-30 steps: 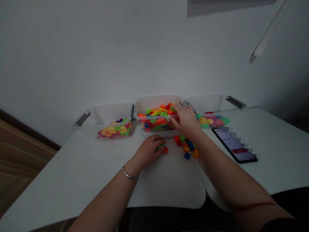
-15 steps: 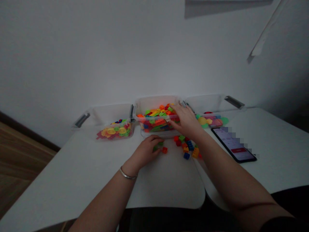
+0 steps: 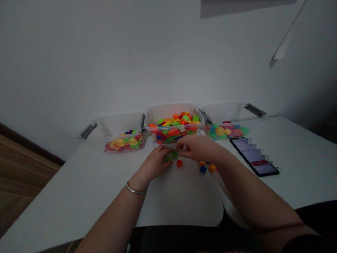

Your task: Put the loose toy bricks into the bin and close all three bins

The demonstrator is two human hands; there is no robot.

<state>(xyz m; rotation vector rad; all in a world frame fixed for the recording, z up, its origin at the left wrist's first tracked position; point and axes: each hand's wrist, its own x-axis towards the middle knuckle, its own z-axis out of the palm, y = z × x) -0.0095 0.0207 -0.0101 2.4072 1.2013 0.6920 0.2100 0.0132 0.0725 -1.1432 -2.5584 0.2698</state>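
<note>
The right hand [image 3: 200, 148] has come off the bin [image 3: 171, 111] — now at the green brick [image 3: 175, 154].

The green building brick [image 3: 174, 154] between the left hand [image 3: 154, 163] and right hand [image 3: 198, 147] is partly covered by fingers; its shape and count cannot be determined. The phone screen [image 3: 252, 156] is pixelated, and its text is unreadable. The pieces in the right plastic tub [image 3: 223, 112] are too small to identify. The left forearm [image 3: 113, 218] and right forearm [image 3: 263, 200] are cut off by the near edge of the picture.
</note>
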